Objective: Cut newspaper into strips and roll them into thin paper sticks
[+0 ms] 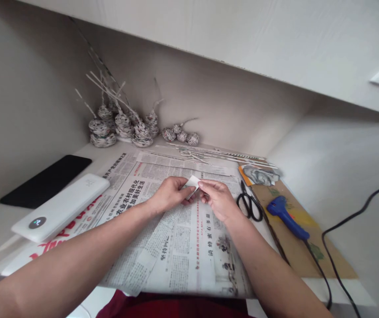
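Observation:
Between my two hands is a small white piece of paper (193, 181), held above the middle of the newspaper (179, 238). The fingers and thumb of my left hand (172, 193) pinch its left side. My right hand (218, 198) grips the opposite edge between thumb and fingertips. Parts of the paper are hidden behind my fingers. Black-handled scissors (249, 206) lie just right of my right hand.
Several woven paper gourds (123, 126) stand at the back left, near small woven balls (182, 134). Thin paper sticks (205, 153) lie behind the newspaper. A blue glue gun (287, 216) rests on cardboard (328, 260) at right. A white power bank (66, 203) and black slab (46, 181) lie left.

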Available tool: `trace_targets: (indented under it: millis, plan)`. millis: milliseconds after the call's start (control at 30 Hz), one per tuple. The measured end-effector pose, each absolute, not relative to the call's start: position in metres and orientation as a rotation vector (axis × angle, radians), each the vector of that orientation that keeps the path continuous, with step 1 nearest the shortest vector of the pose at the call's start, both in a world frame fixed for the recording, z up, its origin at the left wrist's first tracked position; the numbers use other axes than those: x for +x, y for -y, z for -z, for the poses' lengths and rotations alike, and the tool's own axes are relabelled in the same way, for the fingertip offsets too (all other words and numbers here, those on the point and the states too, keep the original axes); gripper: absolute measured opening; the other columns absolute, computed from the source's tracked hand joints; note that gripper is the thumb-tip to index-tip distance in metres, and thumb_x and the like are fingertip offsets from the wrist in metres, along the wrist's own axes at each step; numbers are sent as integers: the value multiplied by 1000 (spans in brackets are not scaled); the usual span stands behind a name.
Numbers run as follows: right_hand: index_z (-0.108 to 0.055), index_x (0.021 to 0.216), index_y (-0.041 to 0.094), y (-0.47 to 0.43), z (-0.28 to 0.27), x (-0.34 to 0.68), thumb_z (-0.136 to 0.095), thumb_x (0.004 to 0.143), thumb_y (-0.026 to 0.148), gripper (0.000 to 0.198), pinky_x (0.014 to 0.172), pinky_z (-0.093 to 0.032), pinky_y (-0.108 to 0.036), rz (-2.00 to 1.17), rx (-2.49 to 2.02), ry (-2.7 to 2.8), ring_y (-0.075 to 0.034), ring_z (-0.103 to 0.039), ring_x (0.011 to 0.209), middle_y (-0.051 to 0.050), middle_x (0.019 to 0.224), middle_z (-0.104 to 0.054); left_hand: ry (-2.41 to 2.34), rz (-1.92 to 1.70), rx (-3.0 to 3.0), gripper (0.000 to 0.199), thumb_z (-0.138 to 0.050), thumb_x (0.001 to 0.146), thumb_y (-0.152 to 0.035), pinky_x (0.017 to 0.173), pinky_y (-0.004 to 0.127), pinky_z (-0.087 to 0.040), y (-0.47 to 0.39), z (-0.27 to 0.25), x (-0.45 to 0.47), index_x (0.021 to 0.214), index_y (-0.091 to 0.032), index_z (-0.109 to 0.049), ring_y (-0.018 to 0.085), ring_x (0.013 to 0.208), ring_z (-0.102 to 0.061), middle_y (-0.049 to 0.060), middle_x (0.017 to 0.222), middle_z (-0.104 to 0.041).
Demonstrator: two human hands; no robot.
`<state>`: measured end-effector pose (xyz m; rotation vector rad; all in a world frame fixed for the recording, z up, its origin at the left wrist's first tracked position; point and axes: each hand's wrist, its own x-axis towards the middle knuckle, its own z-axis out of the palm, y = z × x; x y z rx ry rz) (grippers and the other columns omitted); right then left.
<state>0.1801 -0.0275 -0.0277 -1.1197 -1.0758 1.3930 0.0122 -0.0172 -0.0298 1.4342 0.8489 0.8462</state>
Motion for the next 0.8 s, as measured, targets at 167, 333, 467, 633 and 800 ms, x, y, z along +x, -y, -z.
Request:
trace_targets:
  millis: [167,333,467,633,800]
  plan:
    - [-73,73,15,28,26,177,-79,60,36,26,46,-32,-24,-1360,-1142,1069,-10,-45,53,0,56,-55,-879,-862,1449,26,-61,79,-41,60,27,-52,18,30,13,77,-16,-66,17,65,-64,4,70,-66]
    - [-72,72,14,28,27,174,-80,58,35,26,44,-29,-24,-1349,-1156,989,-9,-42,48,2,52,-53,-887,-877,1518,26,-61,80,-40,59,27,-51,18,32,13,81,-15,-67,17,65,-63,5,73,-67]
    - [-72,71,15,29,28,172,-82,57,34,26,42,-28,-23,-1358,-1144,946,-9,-42,47,2,51,-53,-934,-888,1594,24,-65,77,-40,59,26,-49,17,37,12,84,-16,-68,17,63,-63,5,73,-69]
    - [-71,69,16,30,28,169,-83,55,35,26,41,-28,-23,-1329,-1160,940,-9,-42,47,1,53,-55,-998,-895,1582,26,-65,77,-43,53,25,-47,16,38,13,79,-17,-66,16,56,-61,4,66,-67]
    - [-73,77,17,31,25,175,-79,63,41,29,44,-33,-23,-1369,-1127,1040,-10,-47,53,0,63,-59,-949,-875,1484,26,-65,77,-40,53,25,-49,19,29,14,79,-14,-66,15,55,-59,4,64,-65]
